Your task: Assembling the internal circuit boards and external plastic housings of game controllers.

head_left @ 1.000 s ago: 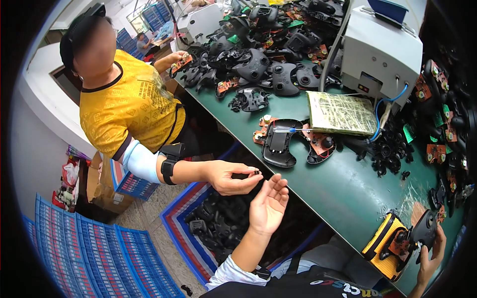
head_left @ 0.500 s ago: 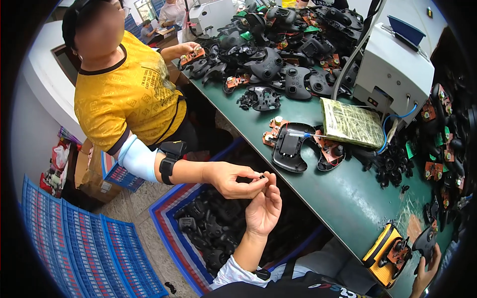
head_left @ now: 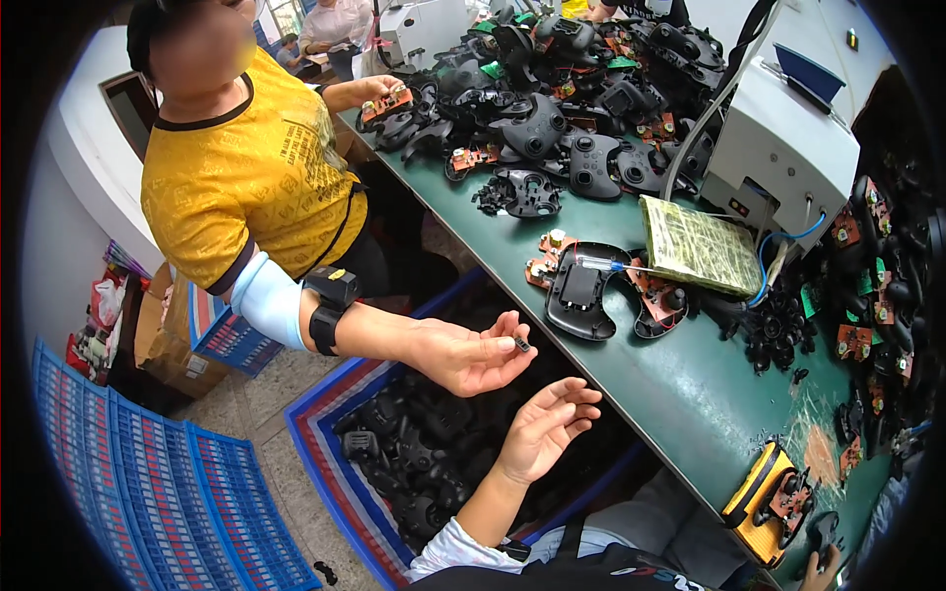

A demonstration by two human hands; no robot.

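My left hand is raised beside the green table's edge, palm up, its fingers loosely bent and spread. Nothing shows in it. Just beyond it, a co-worker's hand pinches a small black part between thumb and fingers. The two hands do not touch. Low at the right rim, my right hand grips a black game controller, partly cut off by the dark edge. Near it, an opened controller with an orange circuit board rests on a yellow block.
A heap of black controllers covers the far part of the green table. Closer are an open controller shell, a screwdriver and a grey machine. A blue crate of controllers stands below; blue slatted panels are at left.
My left hand and the co-worker's hand have parted, mine moving right and slightly down. The small black part shows more plainly in the co-worker's fingers. My right hand and its controller have lowered.
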